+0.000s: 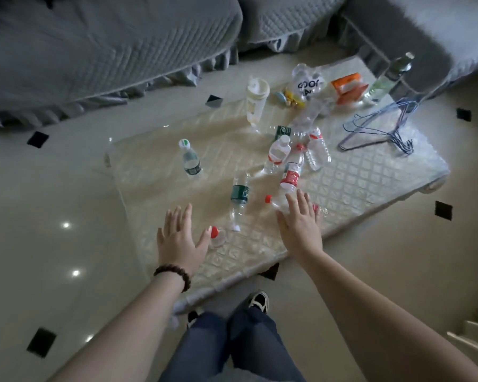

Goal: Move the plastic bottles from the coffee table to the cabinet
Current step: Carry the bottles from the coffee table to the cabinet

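Observation:
Several clear plastic bottles lie and stand on the glass coffee table. My right hand is spread flat over a fallen red-capped bottle near the front edge. My left hand is open, fingers apart, its thumb beside a small red-capped bottle. Between the hands lies a green-labelled bottle. A green-labelled bottle with a white cap stands upright to the left. A red-labelled bottle and other bottles cluster in the middle.
Wire hangers lie at the right of the table. A white tumbler, a plastic bag, an orange packet and a tall glass bottle stand at the back. Grey sofas surround the table. My feet are at its front edge.

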